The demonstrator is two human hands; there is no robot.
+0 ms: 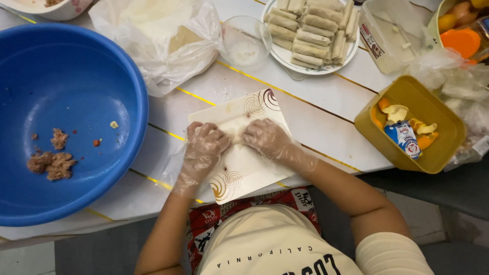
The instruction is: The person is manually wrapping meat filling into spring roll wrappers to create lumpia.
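Both my hands wear thin clear plastic gloves and rest on a square white plate (pixel 243 168) with brown swirl corners. My left hand (pixel 204 147) and my right hand (pixel 266 138) pinch the two ends of a small pale wrapper roll (pixel 235 136) lying on the plate between them. Most of the roll is hidden under my fingers. A round white plate (pixel 285 53) at the far side holds several finished pale rolls (pixel 311 28) stacked side by side.
A big blue basin (pixel 76 71) at the left holds a little minced filling (pixel 51 162). A plastic bag of wrappers (pixel 158 35), a small clear bowl (pixel 244 43), a clear box (pixel 389 33) and a mustard tub of scraps (pixel 438 147) stand around.
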